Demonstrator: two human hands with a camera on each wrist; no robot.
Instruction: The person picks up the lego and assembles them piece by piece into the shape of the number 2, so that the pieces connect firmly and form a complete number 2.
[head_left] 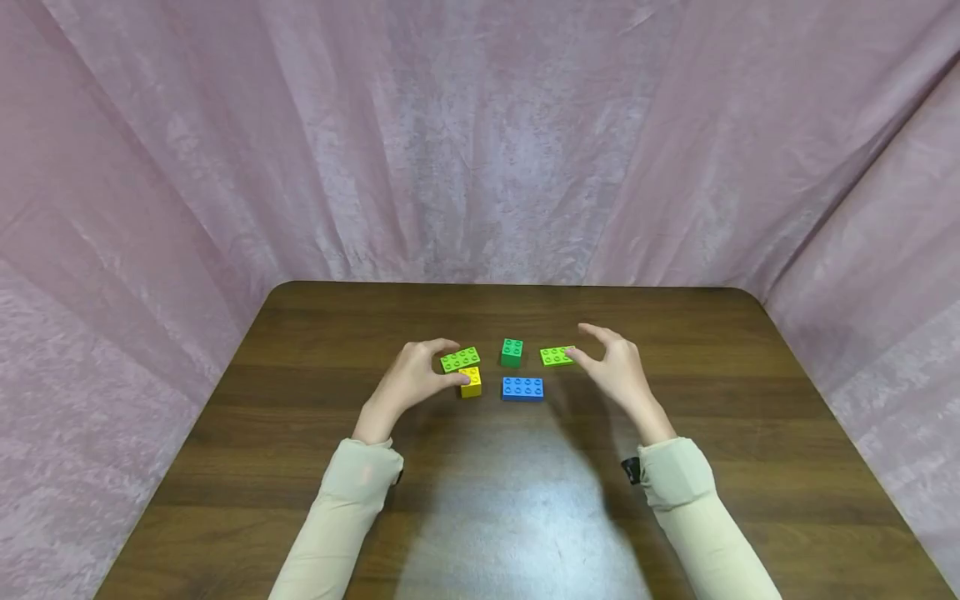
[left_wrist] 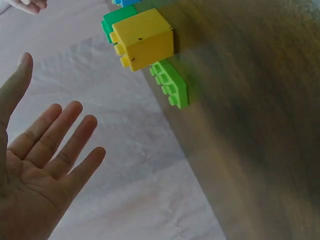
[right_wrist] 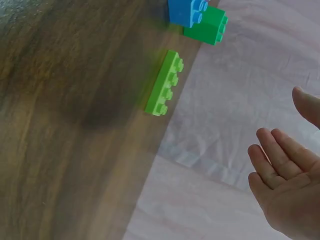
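Note:
My left hand (head_left: pixel 417 373) hovers with spread fingers above the left side of a small group of toy bricks. Under its thumb, in the head view, lie a yellow brick (head_left: pixel 471 388) and a flat lime-green brick (head_left: pixel 460 359); the left wrist view shows the hand (left_wrist: pixel 50 165) apart from both. My right hand (head_left: pixel 618 367) is held with fingers extended beside a second lime-green brick (head_left: pixel 556 357), whose right end the thumb covers. In the right wrist view a gap separates the hand (right_wrist: pixel 287 180) from that lime-green brick (right_wrist: pixel 164 84). Neither hand holds anything.
Between the hands stand a dark green brick (head_left: pixel 512 352) and, nearer the person, a blue brick (head_left: pixel 522 389). All rest on a brown wooden table (head_left: pixel 315 400) with rounded far corners. Pink curtains (head_left: pixel 480 150) hang behind the table and at both sides.

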